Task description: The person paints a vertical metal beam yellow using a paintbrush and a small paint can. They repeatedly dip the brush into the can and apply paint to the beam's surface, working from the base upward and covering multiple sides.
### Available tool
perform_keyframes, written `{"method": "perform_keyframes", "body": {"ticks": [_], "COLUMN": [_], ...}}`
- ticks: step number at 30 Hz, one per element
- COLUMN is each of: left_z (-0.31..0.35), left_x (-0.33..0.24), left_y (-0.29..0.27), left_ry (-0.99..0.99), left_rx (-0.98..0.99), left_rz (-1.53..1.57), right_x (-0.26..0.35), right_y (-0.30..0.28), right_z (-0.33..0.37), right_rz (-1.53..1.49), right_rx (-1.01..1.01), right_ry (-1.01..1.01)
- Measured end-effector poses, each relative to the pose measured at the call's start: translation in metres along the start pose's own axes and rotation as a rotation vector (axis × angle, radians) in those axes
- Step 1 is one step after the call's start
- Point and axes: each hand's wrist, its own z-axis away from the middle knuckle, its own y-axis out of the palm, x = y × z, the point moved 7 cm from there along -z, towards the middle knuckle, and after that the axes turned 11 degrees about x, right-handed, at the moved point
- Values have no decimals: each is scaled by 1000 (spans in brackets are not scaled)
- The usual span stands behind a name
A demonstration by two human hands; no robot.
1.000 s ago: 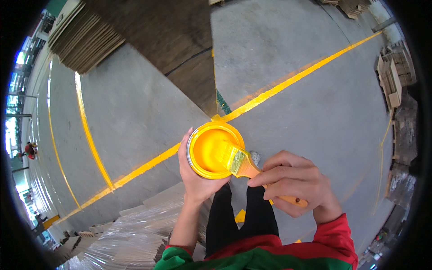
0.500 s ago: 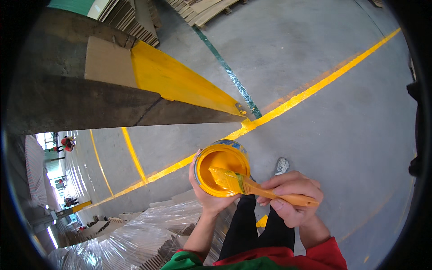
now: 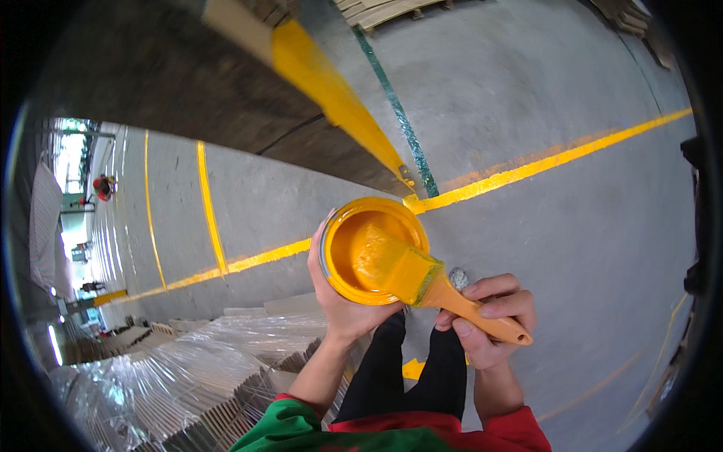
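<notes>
My left hand (image 3: 336, 305) is wrapped round the side of an open paint can (image 3: 327, 252), whose rim is coated in yellow-orange. Yellow paint (image 3: 354, 260) shows inside it. With my right hand (image 3: 497, 316) I grip the orange handle of a wide paintbrush (image 3: 459, 301) between thumb and fingers. Its bristles, loaded with yellow, lie over the can's near right rim, the tip reaching in above or into the paint; I cannot tell which.
A dark column (image 3: 188, 98) with one yellow-painted face (image 3: 324, 75) rises beyond the can. Yellow (image 3: 542, 162) and green (image 3: 395, 105) lines cross the grey floor. Plastic-wrapped stacked cardboard (image 3: 188, 361) lies at lower left. A pallet (image 3: 384, 11) stands at the far edge. Another person (image 3: 103, 187) is far left.
The can has come up and closer in view, and the brush has turned so its broad side shows. My view has tilted and shifted, with the column now higher in it.
</notes>
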Motion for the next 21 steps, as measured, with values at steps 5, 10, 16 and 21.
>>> {"method": "perform_keyframes", "body": {"ticks": [5, 10, 16, 21], "left_z": [-1, 2, 3, 2], "left_x": [0, 5, 15, 24], "left_y": [-22, -39, -61, -72], "left_ry": [51, 42, 46, 29], "left_rx": [-7, -11, 5, 16], "left_rz": [98, 90, 35, 66], "right_x": [-15, -32, -60, -74], "right_y": [18, 34, 52, 59], "right_z": [6, 10, 12, 16], "right_rz": [5, 9, -244, -387], "right_rx": [-75, -290, -541, -719], "right_ry": [-10, 91, 215, 396]}}
